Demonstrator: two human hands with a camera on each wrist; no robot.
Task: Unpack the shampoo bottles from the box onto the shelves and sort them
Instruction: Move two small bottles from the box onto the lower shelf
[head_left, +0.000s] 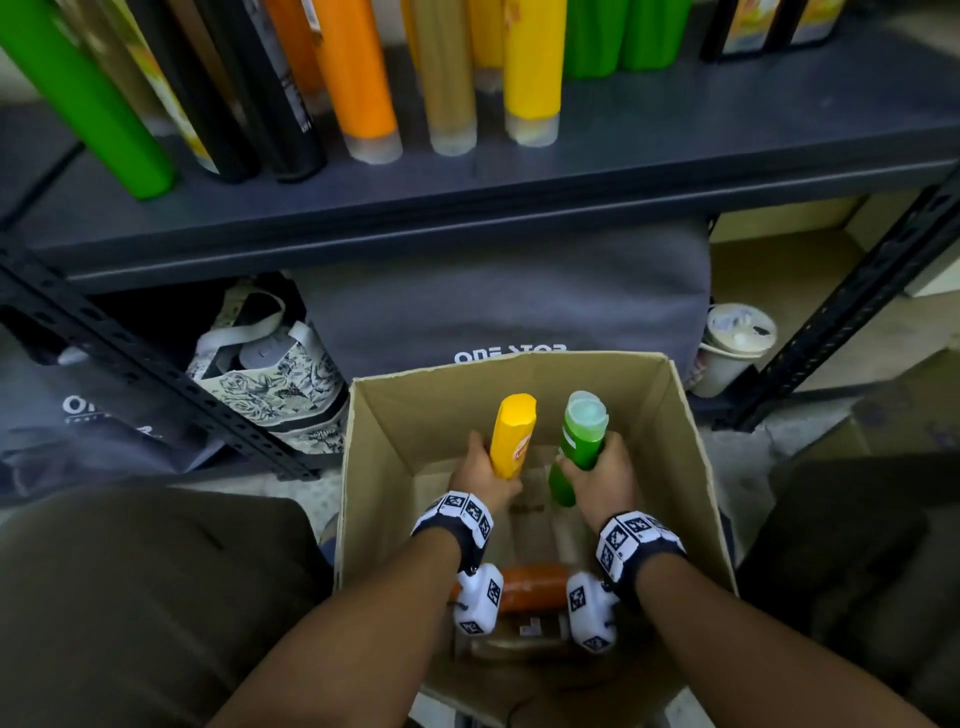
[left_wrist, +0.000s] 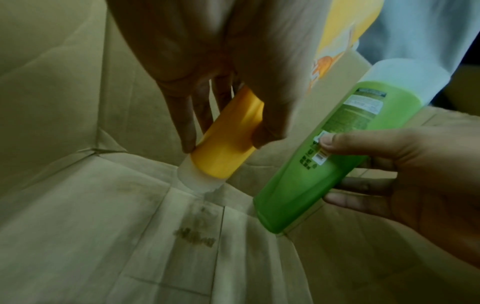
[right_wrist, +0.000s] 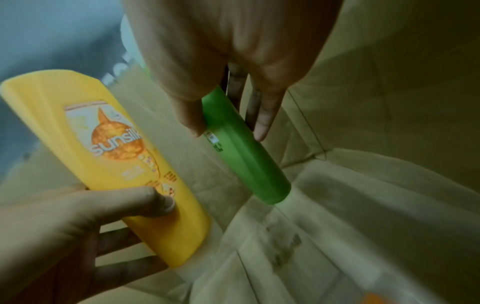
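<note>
Head view shows both my hands inside the cardboard box (head_left: 691, 467), each grip closed round one bottle. My left hand (head_left: 480, 475) wraps the lower half of the yellow bottle (head_left: 511, 436); thumb on its labelled face, fingers behind. Its long axis runs near upright, tilted slightly; the flat base points up toward the shelf and the clear cap points down at the box floor, as the left wrist view confirms (left_wrist: 226, 142). My right hand (head_left: 605, 480) clasps the green bottle (head_left: 582, 441) about mid-body, thumb on the back label. This one also stands steeply, leaning a little, with its translucent cap up and its flat base down, clear of the box floor. The two bottles are side by side, near but apart. An orange bottle (head_left: 535, 587) lies on its side at the near end of the box. On the shelf (head_left: 675, 156) beyond stand green, black, orange, tan and yellow bottles, caps down.
</note>
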